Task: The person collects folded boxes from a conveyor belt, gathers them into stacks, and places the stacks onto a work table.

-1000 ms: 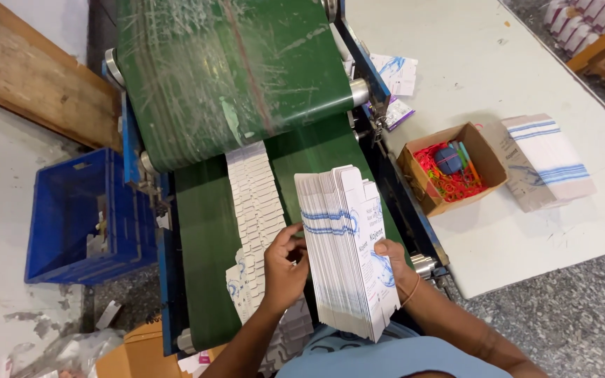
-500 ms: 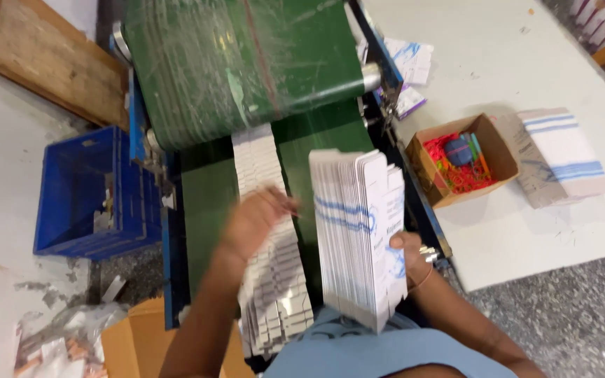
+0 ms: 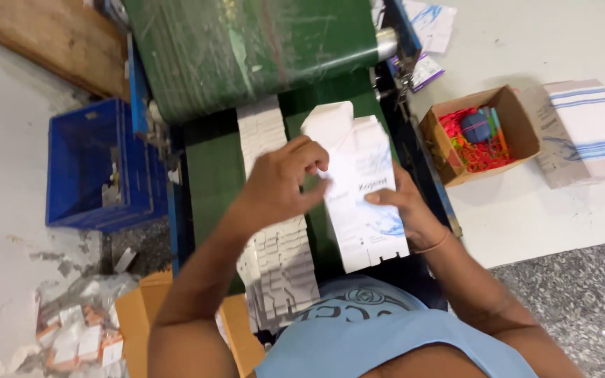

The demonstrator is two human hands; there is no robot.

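Head view, from nearest to farthest: the person's blue shirt [image 3: 386, 336] fills the bottom edge, and just above it both hands hold a stack of flat white cartons [image 3: 358, 189] over the green belt [image 3: 211, 182]. The right hand [image 3: 404, 206] grips the stack from its right side, fingers closed on the printed face. The left hand [image 3: 281, 182] presses on the stack's left edge with curled fingers, so both hands are closed on the cartons. Left of the stack, a row of overlapping white cartons [image 3: 274, 231] lies along the belt. Further left of the stack stands a blue crate [image 3: 85, 168] on the floor. Right of the stack, on the white bench [image 3: 526, 217], sits an open cardboard box of rubber bands [image 3: 477, 133], with a folded striped cloth [image 3: 586, 126] beyond it. The step looks like squaring a gathered bundle; binding it would call for a free hand.
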